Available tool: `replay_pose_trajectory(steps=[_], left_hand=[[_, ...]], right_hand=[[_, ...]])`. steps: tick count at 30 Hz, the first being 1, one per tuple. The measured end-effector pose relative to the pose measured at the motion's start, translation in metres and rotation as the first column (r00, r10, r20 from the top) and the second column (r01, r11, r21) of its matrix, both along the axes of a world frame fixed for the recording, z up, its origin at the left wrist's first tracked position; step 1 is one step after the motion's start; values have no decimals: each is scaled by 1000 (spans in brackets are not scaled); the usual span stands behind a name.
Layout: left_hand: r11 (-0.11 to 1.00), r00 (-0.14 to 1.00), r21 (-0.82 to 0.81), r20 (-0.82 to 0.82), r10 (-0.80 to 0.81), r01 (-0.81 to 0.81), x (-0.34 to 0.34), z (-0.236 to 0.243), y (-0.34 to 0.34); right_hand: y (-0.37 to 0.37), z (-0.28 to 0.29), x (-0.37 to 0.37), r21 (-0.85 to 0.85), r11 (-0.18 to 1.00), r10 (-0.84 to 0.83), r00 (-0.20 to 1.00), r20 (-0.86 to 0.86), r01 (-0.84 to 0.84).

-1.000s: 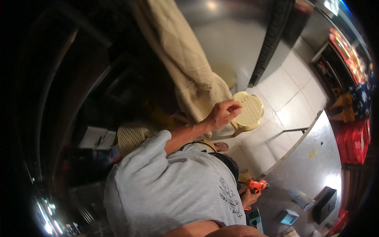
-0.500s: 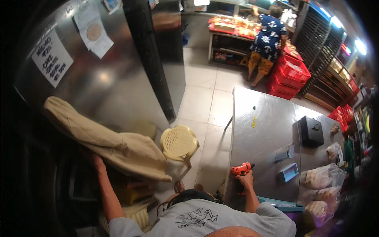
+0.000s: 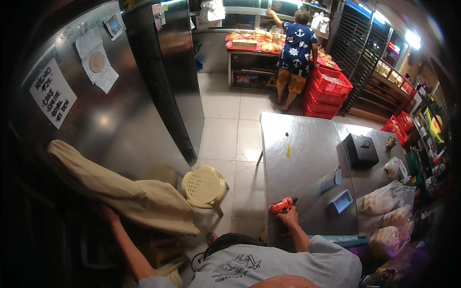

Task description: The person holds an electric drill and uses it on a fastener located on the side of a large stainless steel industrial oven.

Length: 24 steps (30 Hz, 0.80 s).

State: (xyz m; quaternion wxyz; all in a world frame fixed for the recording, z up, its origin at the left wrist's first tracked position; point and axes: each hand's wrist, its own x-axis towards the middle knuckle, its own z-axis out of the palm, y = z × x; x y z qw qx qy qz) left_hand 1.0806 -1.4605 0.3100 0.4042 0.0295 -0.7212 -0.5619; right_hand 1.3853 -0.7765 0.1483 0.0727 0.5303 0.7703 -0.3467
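In the head view, the right hand [image 3: 289, 218] has the orange drill [image 3: 282, 206], fingers wrapped round its handle! The drill is at the near left edge of the steel table [image 3: 307, 175], dark nose aimed away and to the right; whether it rests on the surface, I cannot tell.

Over to the left hand [image 3: 109, 214], in shadow right by the tan cloth [image 3: 139, 197]; grasping or loose, too dark to call. A cream stool [image 3: 204, 186] stands just beyond the cloth's right end.

On the table, right of the drill: a blue tray [image 3: 342, 201], a black box [image 3: 361, 151], plastic bags [image 3: 382, 199]. Farther back, a co-worker [image 3: 297, 48] stands beside stacked red crates [image 3: 329, 91], one arm raised!
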Motion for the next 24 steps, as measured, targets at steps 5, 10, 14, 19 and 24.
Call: replay_pose_trajectory(steps=[5,10,14,19,24], left_hand=[[917,981,-351,-37,189,-190,50,46,102],[809,961,-528,-53,272,-258,85,52,141],[963,966,-200,147,213,-182,109,11,171],[970,981,-165,100,-165,180,103,56,290],[889,940,-313,48,-337,334,115,52,327]], right_hand=[[-4,17,4,8,1000,-9,1000,13,9],[-13,32,2,-15,1000,10,999,45,-9],[3,56,-24,-161,960,229,973,-9,-228],[87,41,-37,145,977,211,836,-507,-158],[-57,211,-145,213,793,456,324,-829,-571]])
